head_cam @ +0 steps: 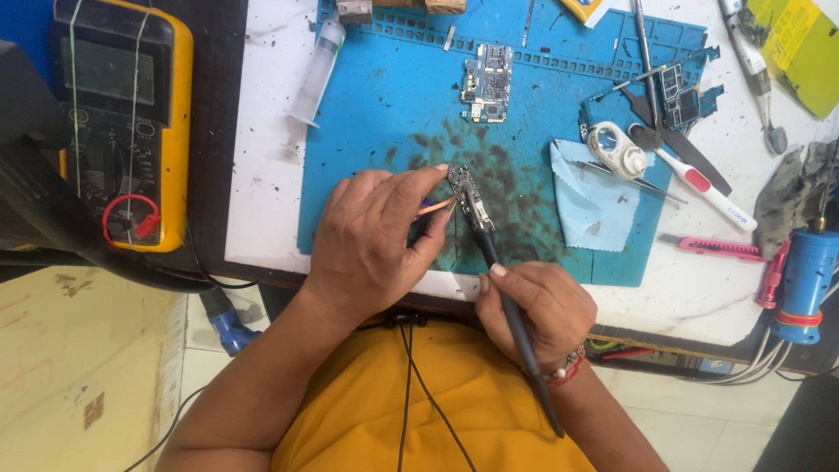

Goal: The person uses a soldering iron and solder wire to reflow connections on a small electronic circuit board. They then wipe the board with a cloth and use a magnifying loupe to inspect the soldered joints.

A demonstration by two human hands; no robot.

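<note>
Altogether two hands share one small circuit board — dark, narrow, densely studded — pinched over the blue mat by the left hand, while the right hand grips a black soldering iron (tip touching it) — a second board lies well apart.

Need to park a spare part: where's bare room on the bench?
Free: blue mat between the syringe and the small circuit board. Crowded: the right side around the loupe, cloth and pink knife.
</note>
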